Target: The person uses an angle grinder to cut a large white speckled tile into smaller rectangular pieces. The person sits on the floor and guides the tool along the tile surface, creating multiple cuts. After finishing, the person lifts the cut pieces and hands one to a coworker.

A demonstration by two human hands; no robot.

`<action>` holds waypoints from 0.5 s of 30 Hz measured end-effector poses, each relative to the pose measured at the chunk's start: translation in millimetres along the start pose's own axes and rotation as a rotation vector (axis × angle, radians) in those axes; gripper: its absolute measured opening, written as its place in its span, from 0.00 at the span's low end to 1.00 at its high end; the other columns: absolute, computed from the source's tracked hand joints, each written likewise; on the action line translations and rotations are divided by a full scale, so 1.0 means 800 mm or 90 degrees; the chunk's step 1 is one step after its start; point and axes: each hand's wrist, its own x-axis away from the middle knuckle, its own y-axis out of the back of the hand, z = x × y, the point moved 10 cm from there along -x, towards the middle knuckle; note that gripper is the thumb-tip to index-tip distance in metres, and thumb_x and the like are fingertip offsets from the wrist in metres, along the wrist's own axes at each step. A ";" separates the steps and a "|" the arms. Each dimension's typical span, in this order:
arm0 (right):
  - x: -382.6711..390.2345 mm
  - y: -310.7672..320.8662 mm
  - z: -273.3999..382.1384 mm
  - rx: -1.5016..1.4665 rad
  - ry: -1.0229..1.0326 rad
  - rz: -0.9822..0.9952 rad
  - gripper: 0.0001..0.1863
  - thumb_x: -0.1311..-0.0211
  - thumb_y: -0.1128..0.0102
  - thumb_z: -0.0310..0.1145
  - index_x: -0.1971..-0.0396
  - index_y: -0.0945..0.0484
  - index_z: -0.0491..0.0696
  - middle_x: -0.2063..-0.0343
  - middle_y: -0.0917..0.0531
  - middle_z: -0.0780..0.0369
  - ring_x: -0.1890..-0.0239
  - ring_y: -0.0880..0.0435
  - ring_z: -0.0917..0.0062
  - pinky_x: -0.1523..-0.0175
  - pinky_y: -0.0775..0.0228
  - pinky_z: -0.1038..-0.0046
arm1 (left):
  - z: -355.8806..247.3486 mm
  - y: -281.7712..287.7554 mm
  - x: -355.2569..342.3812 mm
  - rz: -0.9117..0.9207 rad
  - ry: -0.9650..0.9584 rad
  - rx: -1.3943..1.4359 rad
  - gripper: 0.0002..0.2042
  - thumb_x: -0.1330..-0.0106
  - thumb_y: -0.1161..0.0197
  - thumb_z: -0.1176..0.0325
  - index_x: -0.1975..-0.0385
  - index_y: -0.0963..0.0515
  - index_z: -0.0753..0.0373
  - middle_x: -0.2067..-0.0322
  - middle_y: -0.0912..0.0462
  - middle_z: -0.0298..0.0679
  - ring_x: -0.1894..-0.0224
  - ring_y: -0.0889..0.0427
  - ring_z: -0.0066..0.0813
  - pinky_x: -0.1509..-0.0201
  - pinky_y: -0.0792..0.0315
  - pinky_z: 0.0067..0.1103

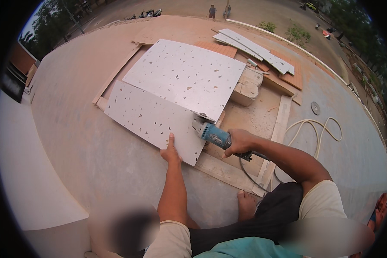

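My right hand (pixel 240 141) is wrapped around a teal-and-black angle grinder (pixel 216 135). The grinder's disc end meets the right end of the line that divides the white speckled slab. Nearer to me lies a strip of that slab (pixel 148 114), and beyond the line is a larger piece (pixel 187 73). At the strip's near edge my left hand (pixel 171 150) grips it, one digit stretched over the top and the others mostly hidden. Whether the two pieces are fully apart at the grinder I cannot tell.
Under the slab is a wooden frame (pixel 221 168), with a pale block (pixel 247 86) at its right. Narrow speckled offcuts (pixel 258 49) lie on orange boards (pixel 291 78) behind. To the right are a loose disc (pixel 315 108) and a coiled cream cable (pixel 318 129). My bare foot (pixel 246 205) is beside the frame.
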 end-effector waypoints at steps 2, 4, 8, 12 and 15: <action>0.002 0.000 -0.002 0.003 -0.004 -0.001 0.41 0.66 0.22 0.52 0.56 0.25 0.36 0.64 0.17 0.47 0.59 0.17 0.57 0.52 0.27 0.65 | -0.001 -0.001 0.001 -0.003 -0.002 0.003 0.28 0.51 0.20 0.66 0.55 0.25 0.77 0.56 0.19 0.49 0.60 0.17 0.36 0.55 0.18 0.31; 0.004 0.000 -0.002 0.002 -0.004 -0.005 0.41 0.67 0.22 0.52 0.56 0.25 0.36 0.64 0.17 0.46 0.59 0.17 0.57 0.52 0.27 0.65 | 0.000 0.002 -0.001 -0.013 0.002 0.001 0.28 0.51 0.21 0.66 0.55 0.25 0.77 0.56 0.18 0.49 0.60 0.17 0.36 0.55 0.18 0.31; 0.009 0.000 -0.005 0.007 0.001 -0.008 0.42 0.67 0.22 0.52 0.56 0.25 0.36 0.64 0.18 0.46 0.59 0.17 0.56 0.52 0.27 0.65 | 0.002 0.001 -0.003 -0.007 -0.002 0.006 0.27 0.50 0.21 0.67 0.55 0.26 0.78 0.56 0.19 0.49 0.60 0.17 0.37 0.55 0.18 0.31; 0.012 0.001 -0.006 0.017 0.009 -0.021 0.42 0.67 0.23 0.55 0.58 0.23 0.35 0.63 0.17 0.45 0.58 0.16 0.55 0.52 0.26 0.64 | 0.001 0.001 -0.002 -0.006 0.001 0.010 0.28 0.50 0.21 0.67 0.55 0.26 0.79 0.56 0.19 0.51 0.60 0.17 0.37 0.55 0.18 0.32; 0.006 -0.001 0.001 0.017 0.005 -0.016 0.41 0.67 0.23 0.54 0.58 0.22 0.36 0.63 0.17 0.45 0.58 0.16 0.56 0.53 0.26 0.63 | 0.002 0.001 -0.001 -0.010 0.018 0.005 0.28 0.50 0.21 0.67 0.56 0.27 0.80 0.56 0.19 0.52 0.60 0.17 0.38 0.55 0.18 0.32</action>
